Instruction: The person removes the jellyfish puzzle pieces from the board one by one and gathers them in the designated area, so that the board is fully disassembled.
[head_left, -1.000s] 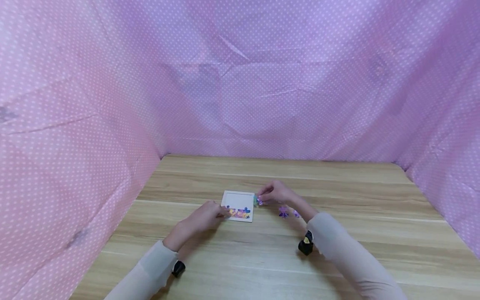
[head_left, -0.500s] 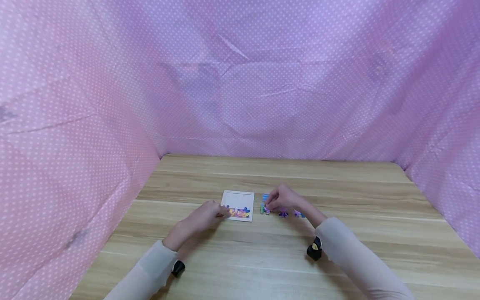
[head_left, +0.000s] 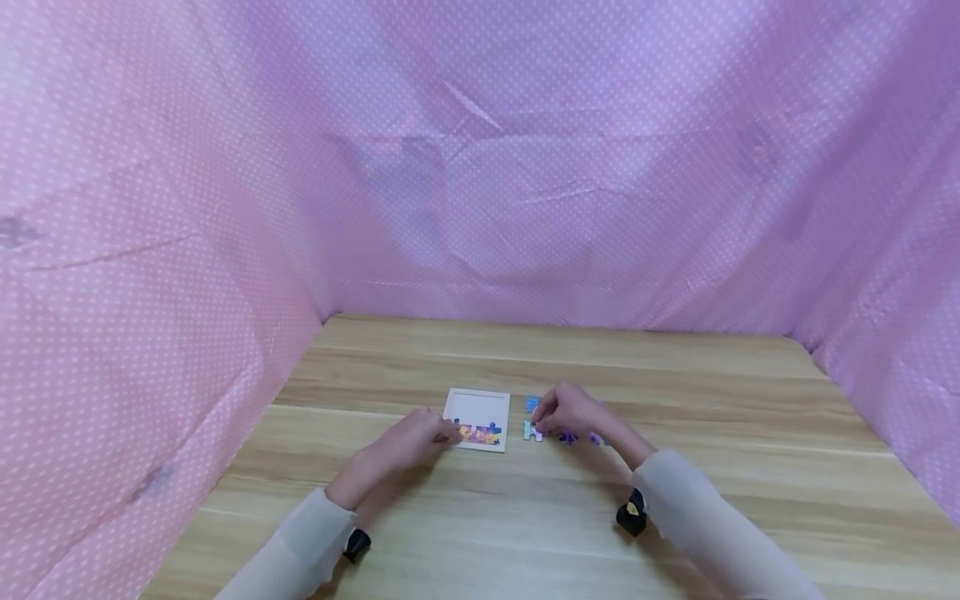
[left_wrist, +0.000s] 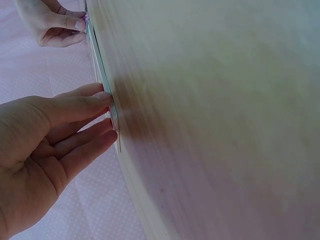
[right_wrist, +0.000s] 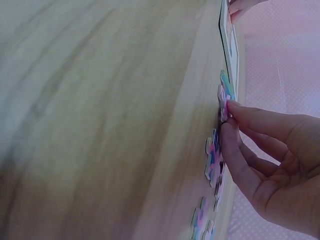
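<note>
A white square puzzle tray lies on the table, its near part filled with colourful joined jigsaw pieces. My left hand rests its fingertips on the tray's near left corner; in the left wrist view its thumb and fingers are along the tray's edge. To the right of the tray, my right hand pinches a green and pink jigsaw piece between thumb and forefinger, low at the table. A blue piece shows just beyond it, partly hidden by the fingers.
Loose purple and pink jigsaw pieces lie under and beside my right wrist, with more pieces low in the right wrist view. Pink dotted cloth hangs around the wooden table at the back and sides.
My right hand has moved right, away from the tray's edge, with the jigsaw piece. The blue piece has come into sight. My left hand keeps its place on the tray.
</note>
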